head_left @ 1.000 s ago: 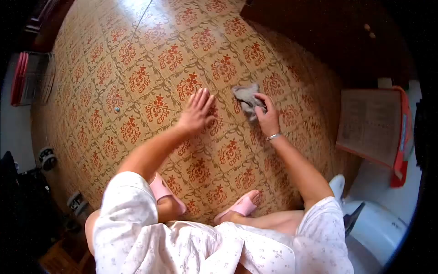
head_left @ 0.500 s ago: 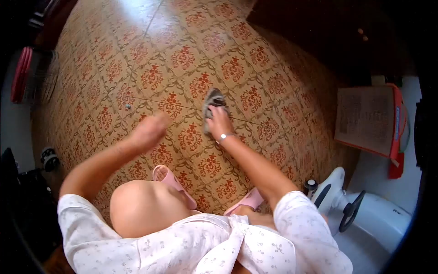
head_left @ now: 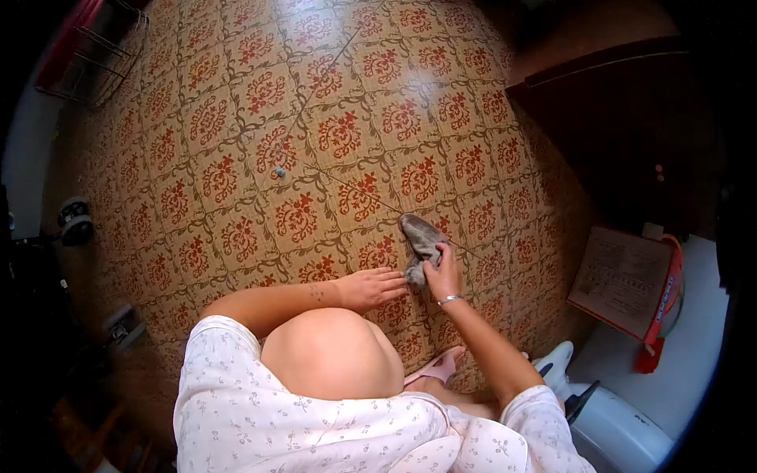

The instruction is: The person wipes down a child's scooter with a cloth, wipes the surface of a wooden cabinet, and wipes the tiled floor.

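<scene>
My right hand point(head_left: 445, 276), with a silver band at the wrist, grips a crumpled grey cloth point(head_left: 423, 234) that looks like a rag. The cloth lies on the patterned floor point(head_left: 335, 134), its far end stretching up and to the left of my fingers. A bunched, lighter part hangs at its near end. My left hand point(head_left: 369, 289) is palm down beside it, fingers stretched out, fingertips close to that bunched part; whether they touch it I cannot tell. A small bluish bit point(head_left: 280, 172) sits on the floor farther ahead.
To the right stand a cardboard box point(head_left: 619, 276) with a red edge and a white rounded appliance point(head_left: 619, 426). Dark brown furniture point(head_left: 615, 102) fills the upper right. A wire rack point(head_left: 106, 51) is at upper left, with dark wheels point(head_left: 76, 221) below it. My bent knee point(head_left: 335, 355) is near my left arm.
My left hand has come down and right, next to the cloth. My right hand has drawn the cloth nearer to me, bunching its near end. The view has shifted.
</scene>
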Demonstrator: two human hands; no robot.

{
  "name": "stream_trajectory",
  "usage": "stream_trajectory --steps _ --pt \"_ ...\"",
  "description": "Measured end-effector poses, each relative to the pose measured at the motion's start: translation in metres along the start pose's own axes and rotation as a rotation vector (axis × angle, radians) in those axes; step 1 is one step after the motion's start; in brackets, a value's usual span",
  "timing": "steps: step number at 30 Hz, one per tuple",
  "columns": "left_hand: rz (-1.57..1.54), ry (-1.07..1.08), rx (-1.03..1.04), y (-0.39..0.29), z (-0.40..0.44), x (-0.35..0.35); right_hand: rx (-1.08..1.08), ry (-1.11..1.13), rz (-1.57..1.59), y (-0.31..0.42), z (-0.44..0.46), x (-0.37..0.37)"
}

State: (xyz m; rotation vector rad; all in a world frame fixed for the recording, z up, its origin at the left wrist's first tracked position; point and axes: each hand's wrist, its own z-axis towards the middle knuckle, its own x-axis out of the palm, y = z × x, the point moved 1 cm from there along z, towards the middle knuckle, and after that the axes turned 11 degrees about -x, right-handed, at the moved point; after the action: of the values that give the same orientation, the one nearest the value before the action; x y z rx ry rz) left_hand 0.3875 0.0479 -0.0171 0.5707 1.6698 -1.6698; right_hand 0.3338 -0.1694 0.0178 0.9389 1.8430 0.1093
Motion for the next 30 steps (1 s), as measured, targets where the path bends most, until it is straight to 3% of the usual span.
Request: stream_trajectory --steps 1,3,7,8,9,11,12,13,15,17,23,30 --pt "-0.008 -0.007 0.003 0.006 -0.001 0.006 -0.135 -0.127 -0.085 -0.007 0.004 0.019" --pt "0.034 0.086 0.042 0.018 -0.009 0.016 -0.069 -0.115 -0.020 0.034 0.030 0.035" --pt "-0.019 0.069 -0.023 0.044 -0.020 0.009 -0.355 -0.151 0.020 0.114 0.116 0.067" --pt "0.023 0.288 -0.110 0.045 -0.015 -0.022 -0.282 -0.004 0.267 0.135 0.141 0.071" --pt "0.026 0.276 -0.106 0.056 -0.016 -0.010 -0.209 0.148 0.513 0.150 0.161 0.071" --pt "-0.016 -0.033 -0.022 0.085 -0.024 0.024 -0.171 0.196 0.838 0.177 0.178 0.051" --pt "0.179 -0.080 0.043 0.079 -0.022 0.005 -0.075 0.189 0.977 0.200 0.166 0.021" --pt "0.164 -0.095 0.047 0.075 -0.021 -0.009 -0.042 0.135 0.937 0.215 0.155 -0.011" --pt "0.073 0.090 -0.012 0.066 -0.021 -0.025 -0.102 0.127 0.932 0.195 0.150 -0.055" --pt "0.146 0.056 0.030 0.069 -0.021 -0.024 -0.017 0.105 0.750 0.185 0.126 -0.103" --pt "0.176 0.039 0.076 0.061 -0.006 -0.043 0.152 0.056 0.688 0.081 0.086 -0.189" --pt "0.121 0.134 -0.074 0.038 0.008 -0.057 0.180 0.149 0.742 0.007 0.080 -0.241"
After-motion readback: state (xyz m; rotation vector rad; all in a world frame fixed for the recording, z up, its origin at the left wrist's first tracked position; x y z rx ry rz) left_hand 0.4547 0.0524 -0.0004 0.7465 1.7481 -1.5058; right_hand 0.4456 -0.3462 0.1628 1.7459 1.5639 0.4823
